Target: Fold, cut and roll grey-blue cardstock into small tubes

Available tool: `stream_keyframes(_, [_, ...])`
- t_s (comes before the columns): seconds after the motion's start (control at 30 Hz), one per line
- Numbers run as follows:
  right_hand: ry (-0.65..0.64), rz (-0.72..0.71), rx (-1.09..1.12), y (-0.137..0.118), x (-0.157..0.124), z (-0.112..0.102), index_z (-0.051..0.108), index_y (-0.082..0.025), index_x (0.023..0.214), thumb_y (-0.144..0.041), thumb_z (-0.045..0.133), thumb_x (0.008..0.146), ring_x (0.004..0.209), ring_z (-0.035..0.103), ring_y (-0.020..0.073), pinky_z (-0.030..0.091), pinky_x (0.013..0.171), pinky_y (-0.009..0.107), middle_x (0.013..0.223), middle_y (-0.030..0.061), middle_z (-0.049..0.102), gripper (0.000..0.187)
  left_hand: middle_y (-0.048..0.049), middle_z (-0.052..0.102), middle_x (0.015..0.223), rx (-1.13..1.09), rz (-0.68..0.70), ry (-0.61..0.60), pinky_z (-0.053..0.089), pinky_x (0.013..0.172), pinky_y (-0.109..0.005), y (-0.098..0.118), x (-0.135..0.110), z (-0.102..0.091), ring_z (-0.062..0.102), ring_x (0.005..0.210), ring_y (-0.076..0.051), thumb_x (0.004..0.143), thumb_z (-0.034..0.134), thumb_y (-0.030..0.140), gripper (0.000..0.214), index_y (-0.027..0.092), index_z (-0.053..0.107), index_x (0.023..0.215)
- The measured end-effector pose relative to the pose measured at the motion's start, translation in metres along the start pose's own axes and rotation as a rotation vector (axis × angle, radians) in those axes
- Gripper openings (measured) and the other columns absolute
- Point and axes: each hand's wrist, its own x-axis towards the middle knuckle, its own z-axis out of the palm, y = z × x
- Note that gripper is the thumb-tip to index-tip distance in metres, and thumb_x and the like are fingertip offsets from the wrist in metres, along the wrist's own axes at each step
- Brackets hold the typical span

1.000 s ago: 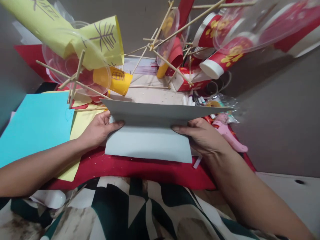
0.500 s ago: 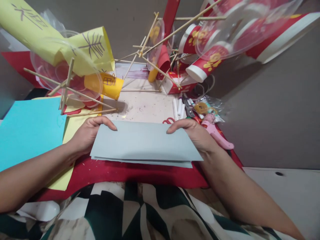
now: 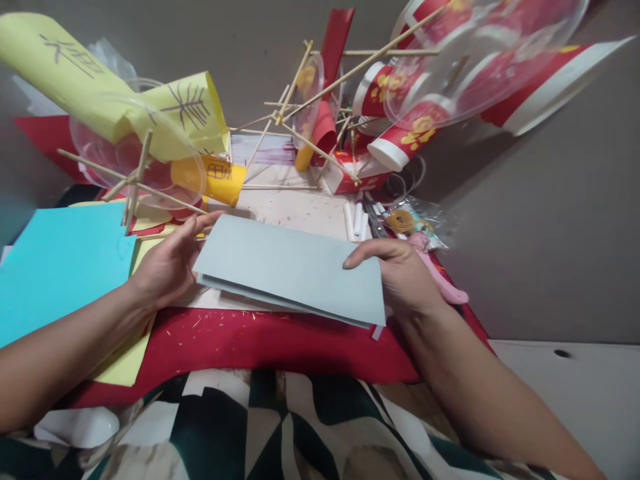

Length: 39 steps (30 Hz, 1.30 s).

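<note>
Two hands bracket one folded sheet of pale blue-grey paper (image 3: 295, 270), held just above the bench (image 3: 290, 203), with a red sheet (image 3: 280, 340) showing beneath its near edge. Far left of the paper lies a turquoise sheet (image 3: 55, 267), and a skewer-and-clear-cup frame (image 3: 135, 160) stands behind that. The left hand (image 3: 167, 267) is at the paper's left end, its fingers (image 3: 195, 229) stretched out loose along the edge, touching it without pinching. The right hand (image 3: 405, 277) has the paper's right end, thumb on top and the other fingers hidden beneath, closed on both layers. Right of the paper, just past that hand, a pink tool (image 3: 443, 283) lies on the bench.

The paper looks light, thin and springy, likely to sag or reopen at the fold, so the short ends seem the safest places to hold. Open room is mostly on the paper's near side. Behind the paper, skewers, cups and white sticks (image 3: 353, 217) crowd close.
</note>
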Motion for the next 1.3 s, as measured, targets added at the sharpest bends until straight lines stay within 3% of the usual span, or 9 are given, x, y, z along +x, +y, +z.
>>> stream_keyframes(0.1, [0.000,-0.136,-0.159,0.002,-0.003,-0.005,0.078,-0.026,0.060,-0.022,0.081,0.066,0.062,0.069,0.0168,0.057,0.060,0.028,0.072,0.0028,0.076,0.007,-0.0023,0.068,0.072,0.016,-0.082,-0.068,0.056,0.054,-0.030,-0.006,0.001,-0.005,0.061,0.054,-0.015,0.083,0.070,0.059,0.048,0.020,0.072,0.109])
stream_keyframes(0.2, [-0.052,-0.243,-0.301,0.004,-0.005,-0.007,0.079,-0.028,0.064,-0.025,0.076,0.072,0.070,0.070,0.0196,0.057,0.065,0.032,0.076,0.0036,0.076,0.009,-0.0031,0.070,0.074,0.042,-0.136,-0.118,0.062,0.057,-0.035,-0.013,0.000,-0.009,0.066,0.059,-0.018,0.080,0.078,0.048,0.044,0.019,0.071,0.112])
stream_keyframes(0.3, [-0.101,-0.312,-0.413,0.005,-0.005,-0.009,0.080,-0.029,0.069,-0.025,0.072,0.077,0.070,0.070,0.0205,0.056,0.066,0.034,0.075,0.0034,0.076,0.013,-0.0057,0.075,0.077,0.079,-0.168,-0.143,0.062,0.055,-0.030,-0.016,0.000,-0.010,0.070,0.062,-0.019,0.074,0.085,0.038,0.043,0.016,0.073,0.110])
stream_keyframes(0.43, [-0.217,-0.251,-0.478,0.000,-0.002,-0.018,0.083,-0.030,0.082,-0.023,0.071,0.078,0.083,0.074,0.0224,0.059,0.076,0.034,0.088,0.0034,0.079,0.015,-0.0048,0.074,0.071,0.108,-0.099,-0.143,0.055,0.046,-0.022,-0.016,0.000,-0.010,0.066,0.052,-0.015,0.073,0.086,0.033,0.038,0.015,0.076,0.105])
stream_keyframes(0.6, [-0.182,-0.149,-0.293,-0.014,-0.003,-0.027,0.074,-0.032,0.121,-0.028,0.081,0.073,0.107,0.072,0.0255,0.059,0.091,0.039,0.114,0.0050,0.077,0.048,-0.0044,0.075,0.071,0.214,0.009,-0.119,0.054,0.047,-0.023,-0.013,-0.002,-0.012,0.063,0.050,-0.014,0.078,0.083,0.034,0.039,0.016,0.077,0.112])
stream_keyframes(0.73, [-0.126,-0.227,-0.416,-0.028,-0.008,-0.009,0.077,-0.027,0.111,-0.038,0.074,0.083,0.098,0.074,0.0242,0.059,0.087,0.037,0.111,0.0066,0.077,0.030,-0.0051,0.079,0.084,0.322,0.041,-0.147,0.059,0.060,-0.024,-0.012,-0.010,-0.010,0.070,0.065,-0.016,0.080,0.082,0.036,0.040,0.019,0.077,0.116])
stream_keyframes(0.9, [-0.369,-0.273,-0.702,-0.041,-0.005,0.035,0.079,-0.020,0.097,-0.047,0.068,0.088,0.088,0.070,0.0215,0.052,0.074,0.028,0.098,0.0057,0.077,0.031,-0.0048,0.079,0.089,0.422,0.082,-0.236,0.060,0.070,-0.025,-0.011,-0.021,-0.003,0.072,0.077,-0.018,0.079,0.083,0.039,0.035,0.019,0.080,0.108])
stream_keyframes(1.03, [-0.599,-0.109,-0.633,-0.037,0.008,0.056,0.071,-0.015,0.079,-0.059,0.064,0.088,0.060,0.054,0.0123,0.037,0.051,0.022,0.067,0.0006,0.063,0.046,-0.0063,0.078,0.091,0.436,0.095,-0.277,0.060,0.071,-0.027,-0.012,-0.024,-0.004,0.071,0.079,-0.020,0.080,0.082,0.040,0.036,0.018,0.079,0.108])
stream_keyframes(1.3, [-0.726,0.066,-0.495,-0.027,0.020,0.070,0.061,-0.016,0.068,-0.065,0.065,0.085,0.050,0.044,0.0091,0.031,0.045,0.021,0.058,-0.0015,0.052,0.053,-0.0043,0.077,0.083,0.314,0.027,-0.237,0.054,0.061,-0.022,-0.011,-0.018,-0.001,0.068,0.067,-0.016,0.072,0.086,0.045,0.037,0.017,0.077,0.096])
